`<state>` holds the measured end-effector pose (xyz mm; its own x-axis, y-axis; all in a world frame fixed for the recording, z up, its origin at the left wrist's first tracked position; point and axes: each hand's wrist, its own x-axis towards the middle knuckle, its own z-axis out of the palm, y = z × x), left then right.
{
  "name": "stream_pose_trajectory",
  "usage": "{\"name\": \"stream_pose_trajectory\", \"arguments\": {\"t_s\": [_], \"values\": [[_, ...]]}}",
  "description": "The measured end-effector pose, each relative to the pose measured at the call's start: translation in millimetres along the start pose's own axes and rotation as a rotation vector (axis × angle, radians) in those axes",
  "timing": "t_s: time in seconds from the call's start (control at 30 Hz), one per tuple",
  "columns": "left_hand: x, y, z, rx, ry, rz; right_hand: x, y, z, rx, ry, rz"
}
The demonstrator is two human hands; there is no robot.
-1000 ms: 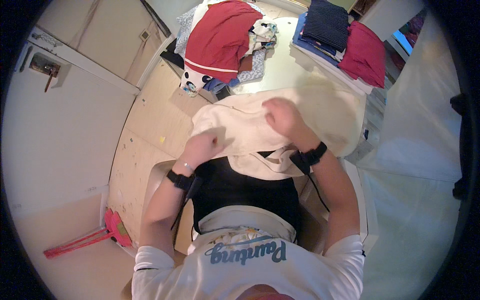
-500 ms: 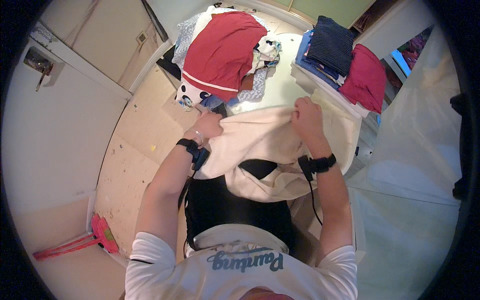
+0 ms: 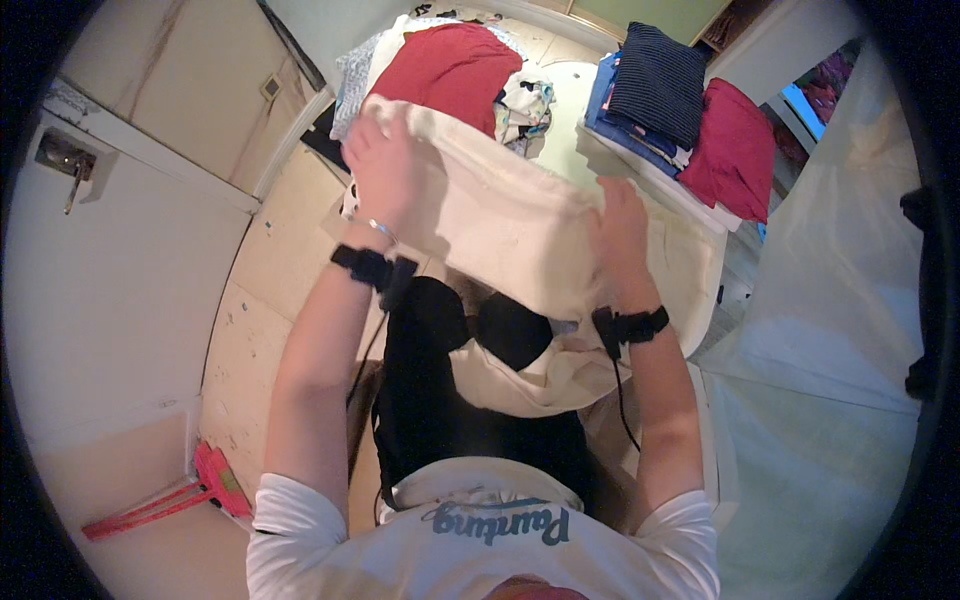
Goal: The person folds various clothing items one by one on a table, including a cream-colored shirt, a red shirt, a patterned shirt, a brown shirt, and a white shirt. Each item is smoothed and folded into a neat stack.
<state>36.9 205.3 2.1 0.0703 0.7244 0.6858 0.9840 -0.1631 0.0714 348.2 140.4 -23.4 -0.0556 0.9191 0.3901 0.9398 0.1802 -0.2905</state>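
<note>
A cream-coloured knitted garment (image 3: pixel 490 205) is stretched between my hands above my lap, its kind hard to tell. My left hand (image 3: pixel 383 168), raised and slightly blurred, is closed on its far left edge. At the far right edge, the fingers of my right hand (image 3: pixel 620 235) pinch the cloth. The lower part of the garment sags in folds over my black-clad legs (image 3: pixel 430 390), and black shows through a gap in it. Behind my left hand lies a heap of clothes with a red garment (image 3: pixel 440 70) on top, partly covered by the raised cream cloth.
On the white surface (image 3: pixel 570 125) at the far right stands a folded pile with a dark striped garment (image 3: pixel 658 80) on top. A crimson folded garment (image 3: pixel 735 150) lies beside it. A white door (image 3: pixel 130 280) is at left, a pink-red brush (image 3: pixel 215 480) low left, translucent sheeting (image 3: pixel 820 350) right.
My left hand has moved up and away, lifting the left edge of the cream garment in front of the red one. My right hand has barely moved.
</note>
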Motion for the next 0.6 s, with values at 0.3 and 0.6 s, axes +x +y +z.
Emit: {"name": "stream_pose_trajectory", "arguments": {"t_s": [0.3, 0.6], "values": [[-65.5, 57.4, 31.8, -0.163, -0.449, 0.199, -58.7, -31.1, 15.6, -0.153, -0.481, 0.039], [-29.0, 19.4, 19.3, -0.435, -0.302, -0.199, -56.8, -29.5, 7.4, -0.034, -0.430, 0.071]]}}
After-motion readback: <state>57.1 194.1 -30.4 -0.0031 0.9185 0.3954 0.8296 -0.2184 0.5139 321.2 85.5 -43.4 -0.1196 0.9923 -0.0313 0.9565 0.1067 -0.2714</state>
